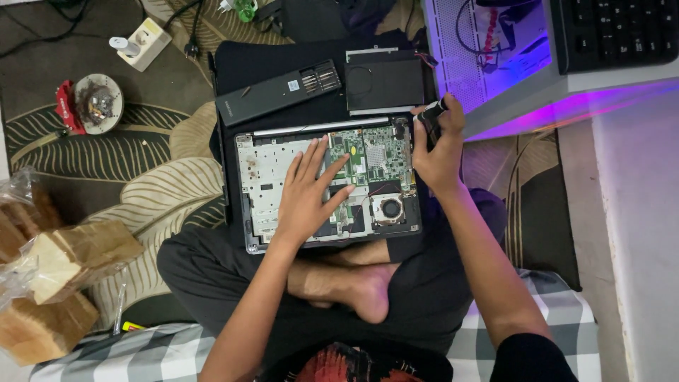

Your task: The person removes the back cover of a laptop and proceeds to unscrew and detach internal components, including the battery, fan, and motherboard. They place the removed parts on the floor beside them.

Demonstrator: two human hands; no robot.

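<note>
Nearest the camera, the person sits cross-legged on the floor, a bare foot (357, 290) tucked under the opened laptop (327, 185) that rests across the lap. Both forearms reach forward from the bottom of the view, the left one angling up from the lower middle, the right one running steeply up from the lower right.

The left hand (310, 192) lies palm down and flat on the exposed inside of the laptop, fingers spread and stretched toward the green circuit board (368, 152); it grips nothing, only presses on the parts beneath it. Just right of it, low in the chassis, sits a round cooling fan (389, 209).

The right hand (438, 145) is raised at the laptop's far right corner, wrist bent, fingers curled shut around a small dark tool (431, 113) whose tip points at the corner; what kind of tool cannot be told.

Beyond the laptop lie a long black screwdriver bit case (277, 92) and a removed dark cover panel (385, 83). Farther left on the patterned rug, a white power strip (145, 42) lies.
</note>
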